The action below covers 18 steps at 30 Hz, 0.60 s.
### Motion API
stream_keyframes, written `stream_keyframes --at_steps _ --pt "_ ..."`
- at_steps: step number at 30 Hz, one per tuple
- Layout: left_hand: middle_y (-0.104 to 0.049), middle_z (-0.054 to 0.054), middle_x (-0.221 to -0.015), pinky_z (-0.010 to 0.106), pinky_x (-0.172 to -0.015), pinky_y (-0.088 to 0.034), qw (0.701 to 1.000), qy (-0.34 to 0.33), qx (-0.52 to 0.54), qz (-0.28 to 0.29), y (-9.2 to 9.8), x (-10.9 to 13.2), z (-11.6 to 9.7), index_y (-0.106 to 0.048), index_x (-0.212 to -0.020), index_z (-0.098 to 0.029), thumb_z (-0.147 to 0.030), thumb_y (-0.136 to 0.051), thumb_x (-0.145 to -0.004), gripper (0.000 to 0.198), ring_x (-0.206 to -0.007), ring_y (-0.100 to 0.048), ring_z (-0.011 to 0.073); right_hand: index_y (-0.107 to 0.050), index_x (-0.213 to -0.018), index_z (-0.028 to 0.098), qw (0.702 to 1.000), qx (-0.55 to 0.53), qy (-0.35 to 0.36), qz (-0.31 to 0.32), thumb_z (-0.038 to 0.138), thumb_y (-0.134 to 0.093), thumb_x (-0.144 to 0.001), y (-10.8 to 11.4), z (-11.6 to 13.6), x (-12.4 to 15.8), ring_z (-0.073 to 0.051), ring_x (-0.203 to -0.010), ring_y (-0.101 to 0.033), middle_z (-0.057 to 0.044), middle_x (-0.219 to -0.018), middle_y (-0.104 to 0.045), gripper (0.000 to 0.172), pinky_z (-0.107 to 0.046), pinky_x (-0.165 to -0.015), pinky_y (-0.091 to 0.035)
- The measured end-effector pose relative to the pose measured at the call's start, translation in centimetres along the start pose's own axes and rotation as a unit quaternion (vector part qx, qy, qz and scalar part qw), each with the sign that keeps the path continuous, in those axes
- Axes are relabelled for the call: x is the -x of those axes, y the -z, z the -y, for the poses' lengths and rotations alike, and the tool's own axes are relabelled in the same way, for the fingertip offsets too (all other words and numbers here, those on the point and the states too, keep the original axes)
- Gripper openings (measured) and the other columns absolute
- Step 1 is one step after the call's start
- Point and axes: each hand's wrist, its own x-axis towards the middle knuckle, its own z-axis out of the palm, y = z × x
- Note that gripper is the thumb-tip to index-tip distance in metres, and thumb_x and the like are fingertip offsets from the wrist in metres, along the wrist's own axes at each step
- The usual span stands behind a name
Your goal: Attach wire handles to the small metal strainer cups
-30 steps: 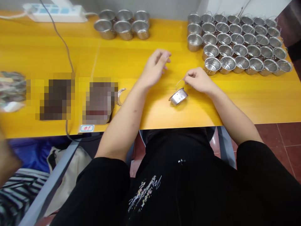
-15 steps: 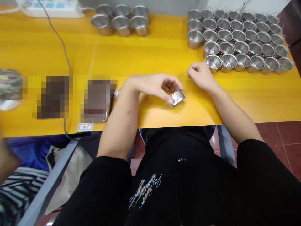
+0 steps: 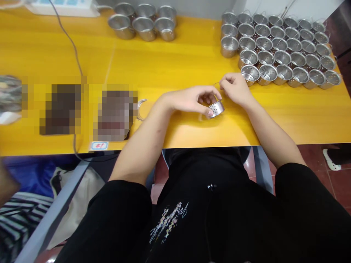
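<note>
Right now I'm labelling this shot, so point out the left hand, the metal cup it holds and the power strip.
Left hand (image 3: 194, 99): head view, back of the hand.
Metal cup (image 3: 218, 109): head view, perforated side.
Power strip (image 3: 65, 11): head view, white casing.

The left fingers (image 3: 214, 91) curl in a wide grip, right fingers (image 3: 225, 84) pinched nearby.

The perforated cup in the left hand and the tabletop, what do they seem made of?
Perforated cup: probably stainless steel, smooth and polished, judging by its silvery glints. Tabletop: glossy yellow, possibly laminate or varnished wood, with soft reflections; I can't tell which.
</note>
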Motion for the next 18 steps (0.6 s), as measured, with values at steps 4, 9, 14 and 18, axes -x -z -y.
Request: stream_keyframes --at_steps 4,9,14,18 --pt "-0.089 0.009 -0.122 0.05 -0.1 -0.073 0.999 -0.002 0.006 -0.034 -0.2 -0.3 0.9 -0.081 -0.138 -0.03 -0.072 -0.113 -0.077 0.081 -0.107 -0.088 0.0314 -0.061 -0.077 0.025 1.0 -0.017 -0.001 -0.006 0.022 -0.075 -0.104 -0.2 -0.3 -0.2 -0.02 -0.076 -0.058 -0.001 -0.074 -0.059 0.031 -0.035 -0.076 -0.053" --pt "-0.083 0.015 -0.152 0.055 -0.124 -0.066 0.986 -0.019 -0.068 -0.153 0.4 -0.2 1.8 -0.081 -0.145 -0.026 -0.081 -0.112 -0.076 0.094 -0.142 -0.079 0.0397 -0.065 -0.083 0.025 0.999 -0.027 0.006 -0.038 0.034 -0.079 -0.111 -0.4 -0.9 -0.6 -0.022 -0.078 -0.061 -0.001 -0.075 -0.059 0.032 -0.036 -0.075 -0.054" --pt "-0.077 0.019 -0.167 0.059 -0.138 -0.057 0.975 -0.003 -0.117 -0.191 1.0 -0.2 2.9 -0.078 -0.154 -0.024 -0.077 -0.113 -0.075 0.101 -0.156 -0.071 0.0445 -0.066 -0.09 0.027 0.997 -0.061 -0.02 -0.044 0.05 -0.077 -0.118 -0.2 -0.8 -0.6 -0.021 -0.069 -0.058 0.0 -0.072 -0.056 0.038 -0.035 -0.066 -0.05" --pt "-0.076 0.019 -0.17 0.061 -0.142 -0.053 0.969 0.004 -0.136 -0.207 1.2 -0.5 3.8 -0.077 -0.156 -0.025 -0.071 -0.114 -0.074 0.102 -0.16 -0.068 0.0461 -0.065 -0.096 0.029 0.995 -0.087 -0.027 -0.033 0.076 -0.079 -0.115 0.1 0.0 -0.2 -0.019 -0.065 -0.054 0.001 -0.073 -0.055 0.053 -0.034 -0.061 -0.049"
